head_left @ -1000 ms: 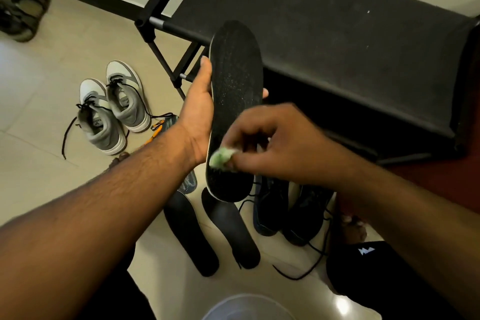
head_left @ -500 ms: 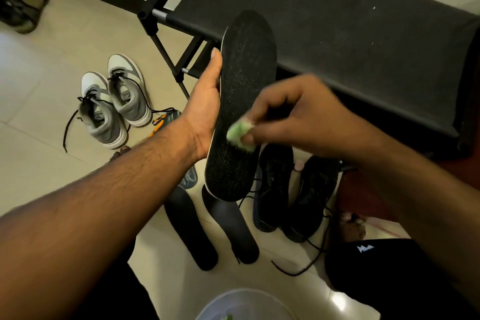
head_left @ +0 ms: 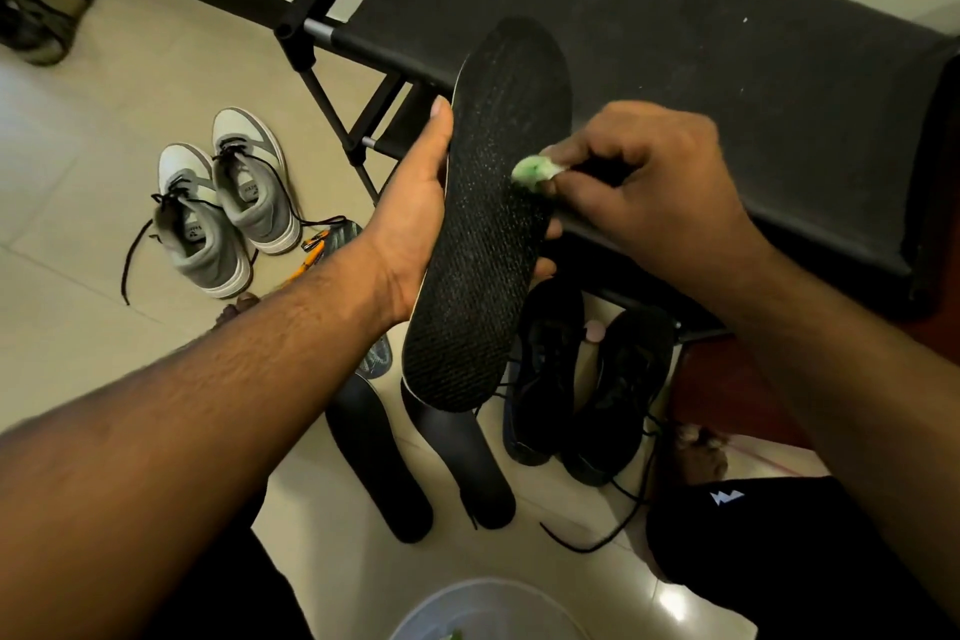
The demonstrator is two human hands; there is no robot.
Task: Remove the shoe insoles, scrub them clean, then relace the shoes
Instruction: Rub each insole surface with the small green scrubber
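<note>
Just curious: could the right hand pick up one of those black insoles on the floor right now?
Probably not yet: the right hand grips a green scrubber against the held insole, though nothing covers the floor insoles.

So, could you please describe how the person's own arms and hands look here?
Both forearms are bare with no sleeves in view. The left hand and right hand wear no gloves, and no rings, watch or wristbands show.

Two flat black insoles (head_left: 415, 463) lie side by side on the tiled floor (head_left: 78, 276), a pair of black shoes (head_left: 582, 390) just right, grey-and-white sneakers (head_left: 223, 208) well left, a black rack (head_left: 675, 83) behind.
</note>
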